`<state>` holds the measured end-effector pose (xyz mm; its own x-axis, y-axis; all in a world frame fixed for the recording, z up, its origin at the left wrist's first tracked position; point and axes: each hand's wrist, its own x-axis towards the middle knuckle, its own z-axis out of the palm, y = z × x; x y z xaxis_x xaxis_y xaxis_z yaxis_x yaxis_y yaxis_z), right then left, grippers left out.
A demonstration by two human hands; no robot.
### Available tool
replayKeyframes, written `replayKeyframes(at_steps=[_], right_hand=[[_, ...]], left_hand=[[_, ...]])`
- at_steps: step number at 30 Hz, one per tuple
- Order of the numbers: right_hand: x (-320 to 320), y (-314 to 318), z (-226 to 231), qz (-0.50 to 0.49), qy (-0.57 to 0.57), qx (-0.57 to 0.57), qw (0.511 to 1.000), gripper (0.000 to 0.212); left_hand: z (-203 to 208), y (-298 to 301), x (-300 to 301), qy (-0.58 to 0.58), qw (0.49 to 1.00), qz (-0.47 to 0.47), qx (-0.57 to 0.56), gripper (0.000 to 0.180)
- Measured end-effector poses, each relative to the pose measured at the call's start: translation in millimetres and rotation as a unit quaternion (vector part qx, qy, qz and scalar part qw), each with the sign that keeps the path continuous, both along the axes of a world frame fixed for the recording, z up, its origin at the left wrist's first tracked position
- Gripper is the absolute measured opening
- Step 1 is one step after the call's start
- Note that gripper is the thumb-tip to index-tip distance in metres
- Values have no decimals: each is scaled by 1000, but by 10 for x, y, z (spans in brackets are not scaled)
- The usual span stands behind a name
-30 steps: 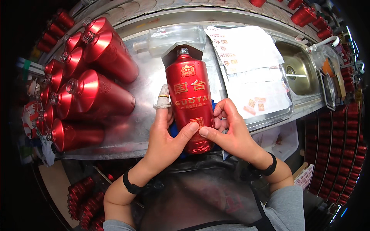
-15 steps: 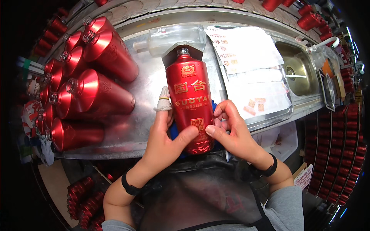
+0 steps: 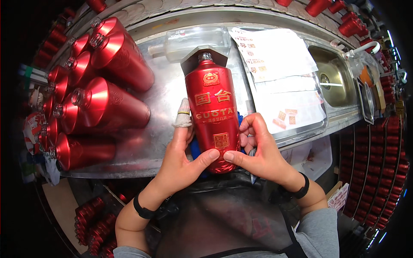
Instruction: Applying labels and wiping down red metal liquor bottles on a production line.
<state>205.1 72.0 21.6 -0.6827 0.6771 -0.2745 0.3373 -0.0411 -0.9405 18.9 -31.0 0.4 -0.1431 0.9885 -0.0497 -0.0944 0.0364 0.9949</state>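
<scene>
Your left hand and right hand clasp the red bottle from either side, thumbs pressed to its lower face beneath a small square gold emblem; the right fingers curl along its edge, and you cannot see how the fingers meet behind it. One left finger, clad in a soft, whitish cloth finger cot, points up beside the smooth, metallic wall. The bottle lies tilted in front of you, base toward you, its ridged glass neck against a dark, angular plate. Beyond that, a clear, boxy bottle lies on its side on the dull metal table. To your left cluster glossy, tapering red bottles; to your right, thin white sheets lie beside a rounded steel sink, with small red-and-gold stickers near their lower edge.
</scene>
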Motion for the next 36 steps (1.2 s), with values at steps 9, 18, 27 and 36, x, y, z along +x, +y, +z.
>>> replayKeyframes(at_steps=[9,18,27,36], right_hand=[[-81,-16,-36,-37,5,4,999,49],[-124,-9,-10,-50,11,59,997,42],[-15,-26,-52,-39,58,-4,998,46],[25,8,-41,-2,27,1,1000,58]], left_hand=[[67,60,80,21,999,37,7,91],[79,87,155,31,997,72,0,83],[-14,1,36,46,998,36,-2,86],[71,26,22,27,999,-1,-34,97]])
